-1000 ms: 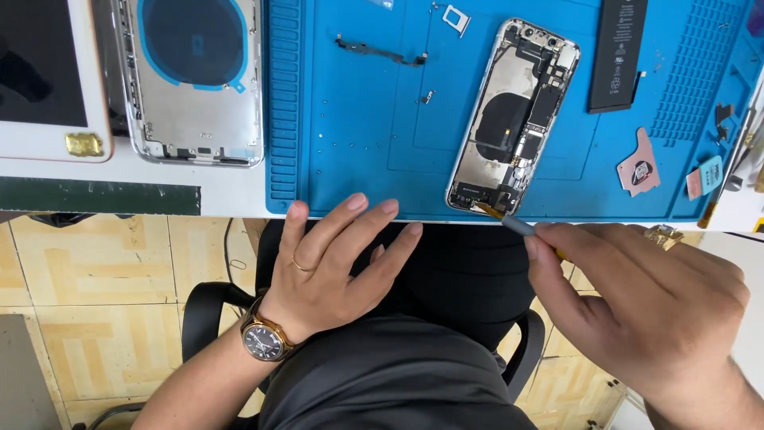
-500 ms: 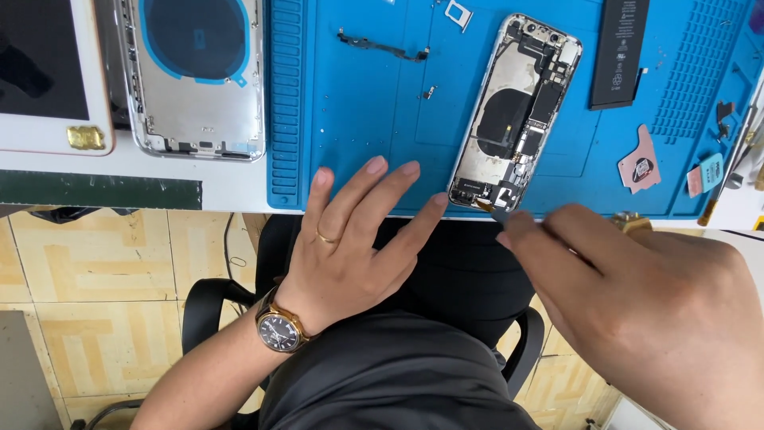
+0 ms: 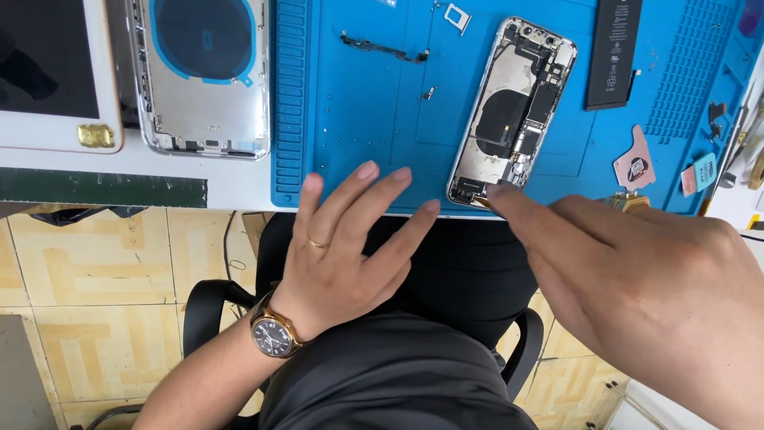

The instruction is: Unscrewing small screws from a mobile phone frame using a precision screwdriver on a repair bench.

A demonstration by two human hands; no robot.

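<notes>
An opened phone [image 3: 509,111] lies with its insides showing on a blue work mat [image 3: 358,119]. My left hand [image 3: 350,247] rests flat with its fingers spread; the fingertips lie on the mat's near edge, just left of the phone. It wears a ring and a wristwatch [image 3: 273,333]. My right hand [image 3: 637,279] reaches in from the right, and its fingertips touch the phone's near end by a small orange part [image 3: 482,201]. Whether those fingers pinch anything is hidden.
A silver phone back housing [image 3: 203,76] and a white tablet [image 3: 56,80] lie left of the mat. On the mat are a black battery [image 3: 614,52], a thin cable strip [image 3: 382,48], a SIM tray [image 3: 457,16], pink and blue picks [image 3: 634,163], and tiny screws. A black chair [image 3: 469,271] is below.
My left hand slid forward until its fingertips reached the mat's edge. My right hand moved up and left, and its fingertips came to the phone's near end.
</notes>
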